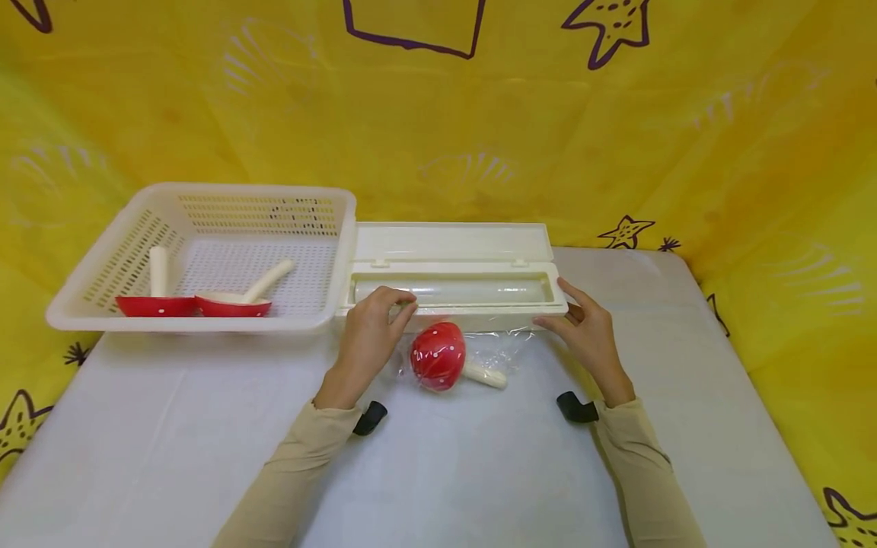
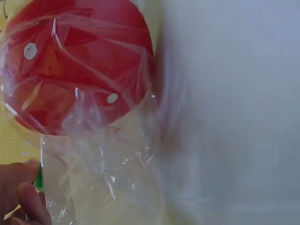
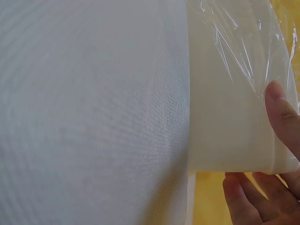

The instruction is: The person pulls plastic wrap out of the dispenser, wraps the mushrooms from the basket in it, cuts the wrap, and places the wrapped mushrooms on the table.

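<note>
A cream cling film dispenser (image 1: pixel 452 242) lies with its lid raised, a roll of film (image 1: pixel 473 290) inside. At its front edge my left hand (image 1: pixel 370 335) pinches a small green slider (image 2: pixel 39 179) between thumb and finger. My right hand (image 1: pixel 591 335) grips the dispenser's right end, thumb on the front wall and fingers around the end. Clear cling film (image 3: pixel 234 51) hangs down that front wall. Just below lies a red ladle (image 1: pixel 438 356) with white dots and a cream handle, the film over its bowl.
Left of the dispenser stands a white plastic basket (image 1: pixel 205 323), touching or nearly touching it. Inside are two more red ladles (image 1: pixel 161 306) with cream handles. A white cloth (image 1: pixel 466 472) covers the table, and a yellow patterned sheet (image 1: pixel 445 114) hangs behind. Black pieces (image 1: pixel 578 408) sit at both wrists.
</note>
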Demonstrator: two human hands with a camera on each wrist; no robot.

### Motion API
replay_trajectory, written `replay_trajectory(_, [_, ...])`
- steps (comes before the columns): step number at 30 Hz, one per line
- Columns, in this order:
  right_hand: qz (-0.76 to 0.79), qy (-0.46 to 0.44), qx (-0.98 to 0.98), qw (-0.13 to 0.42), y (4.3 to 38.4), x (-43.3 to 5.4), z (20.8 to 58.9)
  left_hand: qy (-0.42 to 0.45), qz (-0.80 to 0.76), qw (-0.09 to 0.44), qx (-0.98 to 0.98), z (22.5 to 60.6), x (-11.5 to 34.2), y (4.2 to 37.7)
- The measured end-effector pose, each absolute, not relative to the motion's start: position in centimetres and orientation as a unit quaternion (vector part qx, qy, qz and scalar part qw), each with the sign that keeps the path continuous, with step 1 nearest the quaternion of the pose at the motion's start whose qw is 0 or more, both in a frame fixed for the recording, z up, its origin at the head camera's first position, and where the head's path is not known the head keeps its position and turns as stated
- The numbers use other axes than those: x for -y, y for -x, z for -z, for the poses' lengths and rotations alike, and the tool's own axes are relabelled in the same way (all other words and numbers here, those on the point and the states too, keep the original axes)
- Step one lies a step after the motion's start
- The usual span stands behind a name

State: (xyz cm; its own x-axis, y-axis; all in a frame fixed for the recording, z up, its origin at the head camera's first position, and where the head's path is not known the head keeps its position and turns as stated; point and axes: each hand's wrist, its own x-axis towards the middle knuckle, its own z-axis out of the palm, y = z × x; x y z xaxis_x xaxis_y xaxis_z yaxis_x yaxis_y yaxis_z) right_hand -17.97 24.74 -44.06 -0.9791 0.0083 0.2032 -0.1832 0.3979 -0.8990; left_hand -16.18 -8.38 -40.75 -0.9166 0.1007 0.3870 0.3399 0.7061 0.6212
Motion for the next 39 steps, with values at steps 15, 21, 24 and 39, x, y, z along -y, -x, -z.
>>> replay_trajectory(15, [-0.543,-0.049,0.834,0.088,17.9,-24.5,44.1,0.071,0.291,0.168,0.939,38.9,9.6,15.2])
replay_trajectory(21, [-0.544,-0.049,0.834,0.080,18.0,-24.5,44.0,0.021,0.257,0.163,0.952,38.3,10.0,14.5])
replay_trajectory(24, [-0.536,-0.050,0.839,0.083,18.0,-24.7,44.0,0.010,0.251,0.167,0.953,38.4,10.3,14.4])
replay_trajectory(39, [-0.413,-0.135,0.891,0.134,17.6,-24.5,42.4,0.056,0.256,0.148,0.954,38.4,10.0,14.4])
